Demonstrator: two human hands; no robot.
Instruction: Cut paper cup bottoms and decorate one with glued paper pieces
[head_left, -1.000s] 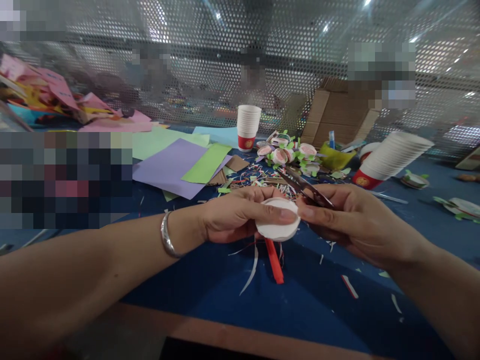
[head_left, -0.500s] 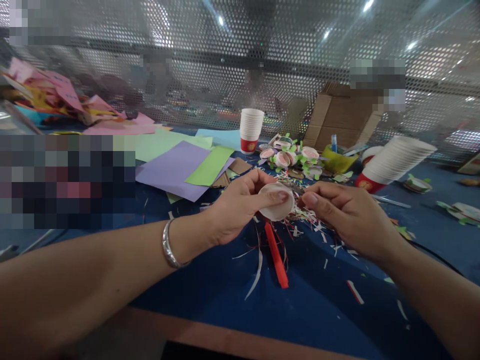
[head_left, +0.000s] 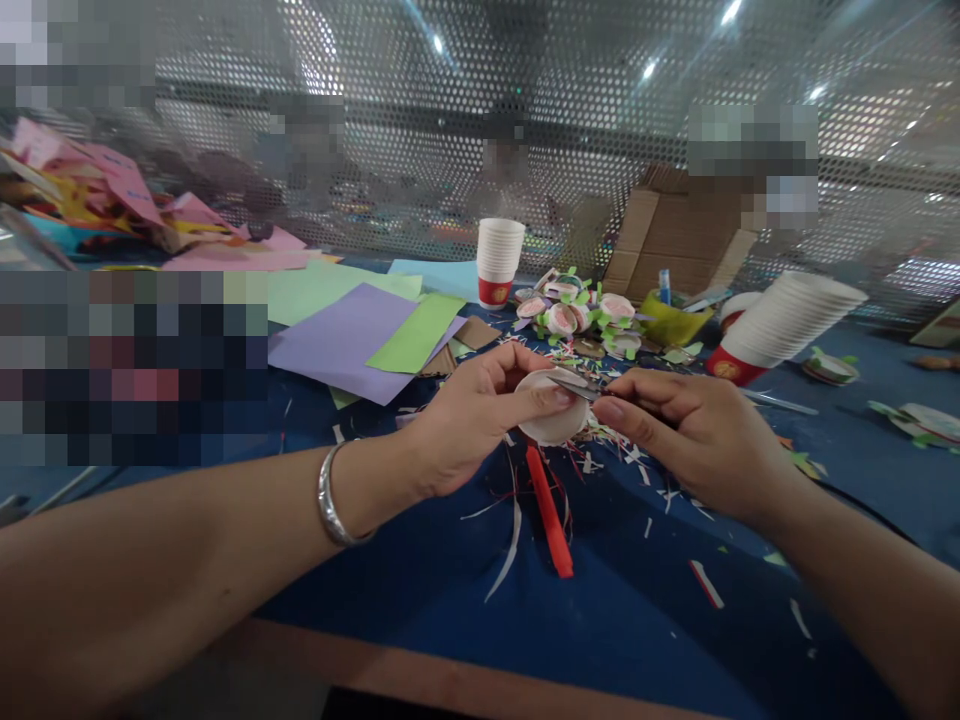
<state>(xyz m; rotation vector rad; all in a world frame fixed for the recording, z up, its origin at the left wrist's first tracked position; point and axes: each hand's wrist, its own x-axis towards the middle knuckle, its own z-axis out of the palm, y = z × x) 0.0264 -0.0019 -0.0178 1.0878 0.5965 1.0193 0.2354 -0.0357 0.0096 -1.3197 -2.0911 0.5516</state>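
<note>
My left hand (head_left: 469,425) pinches a small white round paper piece (head_left: 550,419), a cut-down cup bottom, above the blue table (head_left: 615,610). A silver bangle sits on that wrist. My right hand (head_left: 686,435) is closed round small scissors (head_left: 574,384), whose blades point left and touch the upper edge of the white piece. Below the hands lie a red strip (head_left: 550,515) and white and red paper trimmings.
Purple and green paper sheets (head_left: 360,335) lie at the left. An upright stack of paper cups (head_left: 498,258) stands behind, a tipped stack (head_left: 780,320) at the right. Finished paper flowers (head_left: 581,315), a cardboard box (head_left: 675,245) and a perforated metal screen (head_left: 480,130) are farther back.
The scissors swung from pointing up and away to lying across the top of the white piece. Both hands moved farther from me over the trimmings.
</note>
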